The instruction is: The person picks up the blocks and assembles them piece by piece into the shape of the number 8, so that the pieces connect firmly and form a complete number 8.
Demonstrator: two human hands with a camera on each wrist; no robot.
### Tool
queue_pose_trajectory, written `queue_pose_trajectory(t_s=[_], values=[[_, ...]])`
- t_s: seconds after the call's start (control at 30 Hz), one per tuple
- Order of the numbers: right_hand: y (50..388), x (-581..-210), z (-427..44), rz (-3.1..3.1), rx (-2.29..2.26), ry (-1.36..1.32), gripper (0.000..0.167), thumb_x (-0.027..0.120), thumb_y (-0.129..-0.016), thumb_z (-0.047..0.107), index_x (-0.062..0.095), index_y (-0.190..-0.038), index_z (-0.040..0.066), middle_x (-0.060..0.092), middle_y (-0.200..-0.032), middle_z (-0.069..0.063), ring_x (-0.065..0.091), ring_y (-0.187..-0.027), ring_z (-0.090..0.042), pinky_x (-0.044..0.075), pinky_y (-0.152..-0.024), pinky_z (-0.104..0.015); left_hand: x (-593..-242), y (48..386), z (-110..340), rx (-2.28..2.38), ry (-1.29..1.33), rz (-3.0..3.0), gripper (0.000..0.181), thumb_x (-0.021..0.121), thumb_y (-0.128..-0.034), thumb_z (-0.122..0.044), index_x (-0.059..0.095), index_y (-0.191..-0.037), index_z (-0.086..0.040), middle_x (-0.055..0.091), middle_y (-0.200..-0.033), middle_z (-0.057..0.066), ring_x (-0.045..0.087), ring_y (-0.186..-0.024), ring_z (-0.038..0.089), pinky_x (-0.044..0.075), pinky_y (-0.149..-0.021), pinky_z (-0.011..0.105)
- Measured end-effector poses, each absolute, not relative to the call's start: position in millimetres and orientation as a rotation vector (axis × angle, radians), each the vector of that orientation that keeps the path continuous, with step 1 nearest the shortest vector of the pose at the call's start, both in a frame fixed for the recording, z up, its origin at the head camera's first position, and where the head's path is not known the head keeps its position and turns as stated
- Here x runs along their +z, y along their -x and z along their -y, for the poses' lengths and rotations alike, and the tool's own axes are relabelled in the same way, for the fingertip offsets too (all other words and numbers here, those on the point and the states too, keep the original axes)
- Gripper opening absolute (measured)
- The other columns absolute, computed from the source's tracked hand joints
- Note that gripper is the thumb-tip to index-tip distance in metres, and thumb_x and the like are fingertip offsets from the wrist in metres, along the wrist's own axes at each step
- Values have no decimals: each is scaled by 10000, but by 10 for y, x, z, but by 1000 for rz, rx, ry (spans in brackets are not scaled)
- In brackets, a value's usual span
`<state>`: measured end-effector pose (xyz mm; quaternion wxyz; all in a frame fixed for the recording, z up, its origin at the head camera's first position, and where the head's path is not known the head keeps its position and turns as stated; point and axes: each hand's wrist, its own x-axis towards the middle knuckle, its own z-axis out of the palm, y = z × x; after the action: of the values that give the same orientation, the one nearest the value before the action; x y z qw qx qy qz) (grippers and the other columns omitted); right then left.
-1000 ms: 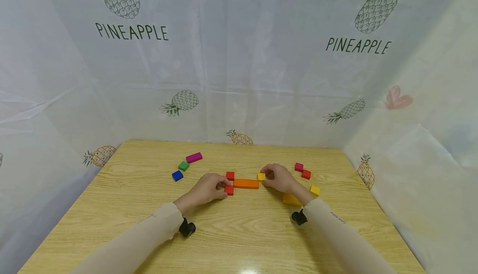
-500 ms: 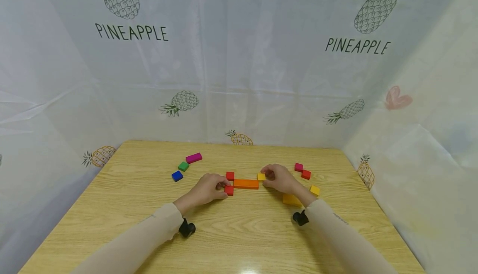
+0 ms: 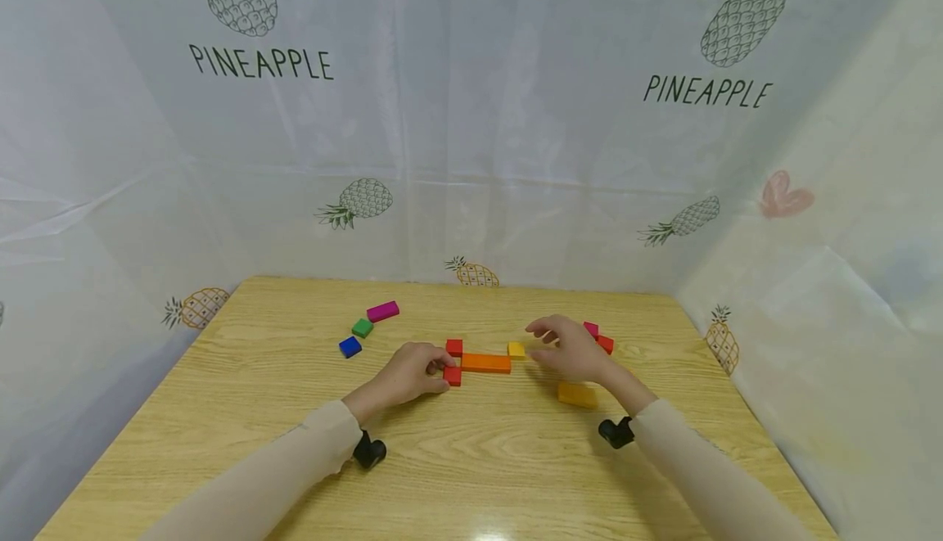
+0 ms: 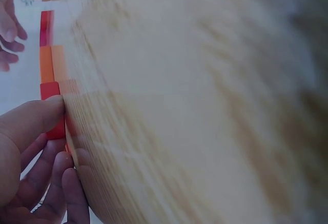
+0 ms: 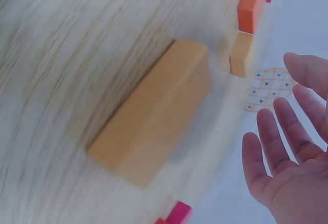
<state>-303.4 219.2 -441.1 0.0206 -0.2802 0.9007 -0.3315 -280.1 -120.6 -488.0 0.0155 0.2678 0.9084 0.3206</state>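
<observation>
In the head view my left hand [image 3: 414,371] pinches a small red block [image 3: 452,376] between thumb and fingers, at the table's middle. The left wrist view shows the thumb [image 4: 36,119] on that block. A long orange block [image 3: 486,363] lies beside it, with a second red block [image 3: 454,348] at its far left corner. By the orange block's right end is a small yellow block [image 3: 516,350]. My right hand [image 3: 573,350] hovers just right of it, fingers spread and holding nothing. Below that hand lies a longer yellow-orange block [image 3: 577,395].
Magenta [image 3: 383,311], green [image 3: 363,328] and blue [image 3: 350,347] blocks lie at the back left of the wooden table [image 3: 457,467]. A crimson block [image 3: 591,329] and a red one [image 3: 606,344] sit behind my right hand. A pineapple-print sheet [image 3: 471,214] hangs around the table.
My right hand has let go of the small yellow block and moved right, its fingers opening. Its forearm now covers the other yellow block at the right. My left hand has stayed put.
</observation>
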Motion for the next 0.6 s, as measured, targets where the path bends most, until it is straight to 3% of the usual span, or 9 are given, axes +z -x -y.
queue_pose_trajectory(t_s=[0.27,0.6], values=[[2901,-4323,-2459,-2895,-966,983,398,775,-965,59,661,-1341,-2,670,-1262,-256,669,-1102,-460,546,-955,-604,-4868,2804,1202,987,-840,-2824,260,870,-894,-144,794,-1143,-129,741,-1027,-53,580,-838,129,516,-792,313],[2710,-4237,-2796,-3021,-894,977,401,827,-934,112,699,-1304,30,707,-1216,-139,686,-1046,-355,575,-889,-551,-4868,2805,1208,995,-820,-2815,265,869,-892,-140,794,-1146,-125,739,-1031,-52,580,-840,122,523,-795,315]])
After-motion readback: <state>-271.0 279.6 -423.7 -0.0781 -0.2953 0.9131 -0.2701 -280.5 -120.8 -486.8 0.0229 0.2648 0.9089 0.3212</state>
